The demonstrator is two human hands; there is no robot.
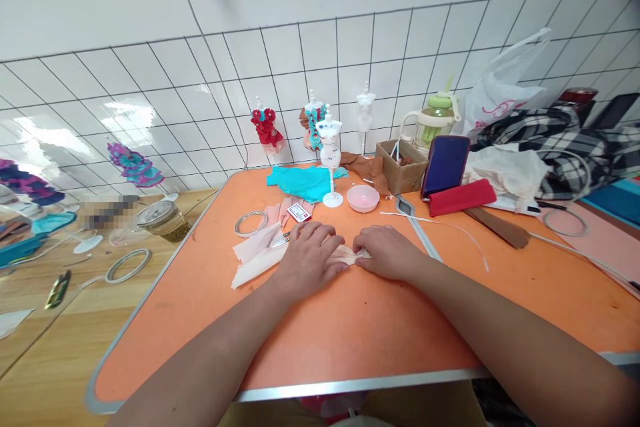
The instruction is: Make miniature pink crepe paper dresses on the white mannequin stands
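A thin, gathered strip of pale peach cloth point(345, 255) lies on the orange, metal-edged surface point(350, 333), in front of the small white plastic dress form point(330, 141). The left hand point(311, 255) and right hand point(384, 251) each have their grip clamped on it. Right of the form sits a round pink bowl point(363, 199).

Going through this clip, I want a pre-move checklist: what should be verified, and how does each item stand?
1. Left hand and right hand both on the pale fabric: ok.
2. Fabric flat between the hands: not ok, it is bunched.
3. Pink bowl upright, apart from both hands: ok.
4. Front white mannequin upright on its base: ok.
5. Metal item clear of the left hand: cannot tell, partly hidden.
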